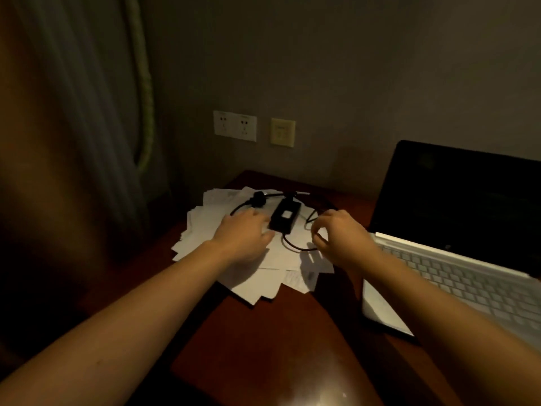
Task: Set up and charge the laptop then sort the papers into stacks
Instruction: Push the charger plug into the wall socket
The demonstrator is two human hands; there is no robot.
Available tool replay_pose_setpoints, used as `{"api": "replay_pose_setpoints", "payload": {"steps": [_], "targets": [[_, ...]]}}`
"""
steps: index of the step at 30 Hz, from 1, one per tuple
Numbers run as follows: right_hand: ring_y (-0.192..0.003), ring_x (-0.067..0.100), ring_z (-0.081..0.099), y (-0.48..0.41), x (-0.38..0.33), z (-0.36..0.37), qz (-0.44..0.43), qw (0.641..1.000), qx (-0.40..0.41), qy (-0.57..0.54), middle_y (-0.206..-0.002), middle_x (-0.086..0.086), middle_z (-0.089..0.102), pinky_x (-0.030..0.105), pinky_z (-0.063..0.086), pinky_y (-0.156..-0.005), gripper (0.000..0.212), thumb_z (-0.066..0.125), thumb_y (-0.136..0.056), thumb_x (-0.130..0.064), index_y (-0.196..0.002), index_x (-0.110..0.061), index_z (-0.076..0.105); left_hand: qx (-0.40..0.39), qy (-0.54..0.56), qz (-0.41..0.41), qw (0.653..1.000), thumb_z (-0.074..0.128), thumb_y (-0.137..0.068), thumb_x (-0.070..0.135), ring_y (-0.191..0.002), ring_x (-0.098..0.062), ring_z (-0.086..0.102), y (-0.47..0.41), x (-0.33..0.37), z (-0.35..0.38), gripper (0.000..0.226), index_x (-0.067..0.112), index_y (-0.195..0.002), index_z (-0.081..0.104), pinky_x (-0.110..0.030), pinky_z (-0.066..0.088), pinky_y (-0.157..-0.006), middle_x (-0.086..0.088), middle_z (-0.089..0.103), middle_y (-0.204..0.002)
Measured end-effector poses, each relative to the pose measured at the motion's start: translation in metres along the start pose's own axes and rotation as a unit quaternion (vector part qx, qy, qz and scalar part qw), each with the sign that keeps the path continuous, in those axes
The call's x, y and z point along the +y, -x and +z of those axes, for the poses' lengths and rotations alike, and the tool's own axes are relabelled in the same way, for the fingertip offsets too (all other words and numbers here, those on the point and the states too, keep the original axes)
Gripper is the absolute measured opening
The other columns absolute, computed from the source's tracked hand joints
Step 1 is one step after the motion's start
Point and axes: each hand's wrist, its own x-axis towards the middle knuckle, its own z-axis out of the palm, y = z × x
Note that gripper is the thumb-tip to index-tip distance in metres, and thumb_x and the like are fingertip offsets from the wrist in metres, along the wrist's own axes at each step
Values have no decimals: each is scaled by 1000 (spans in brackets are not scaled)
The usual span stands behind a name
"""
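Note:
A messy pile of white papers (263,273) lies on the dark wooden desk (292,332). On the pile sits a black charger brick (284,215) with its black cable (292,244) looped around it and a black plug (259,197) at the far end. My left hand (244,235) rests flat on the papers, fingertips against the brick's left side. My right hand (336,232) hovers with curled fingers over the cable right of the brick; I cannot see whether it pinches the cable. An open laptop (456,259) with a dark screen stands on the right.
Two white wall sockets (234,126) and a yellowish wall plate (282,132) sit on the wall behind the desk. A curtain (87,127) hangs at the left. The desk's front edge lies near me.

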Motion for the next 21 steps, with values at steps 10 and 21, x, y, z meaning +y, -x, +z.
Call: {"api": "replay_pose_setpoints", "payload": {"steps": [10, 21], "targets": [[-149, 29, 16, -82, 2, 25, -126, 987, -75, 57, -162, 5, 20, 49, 23, -119, 61, 57, -93, -48, -149, -37, 34, 30, 77, -149, 985, 56, -99, 33, -93, -23, 59, -89, -52, 16, 27, 14, -118, 58, -35, 49, -76, -6, 63, -112], [-140, 30, 33, -137, 32, 38, 28, 986, -152, 59, -156, 1, 33, 46, 38, -108, 61, 46, -95, -56, -151, -38, 28, 93, 291, -105, 946, 43, -106, 41, -104, -23, 59, -137, -50, 5, 39, 14, -132, 54, -34, 44, -80, -6, 62, -116]]}}
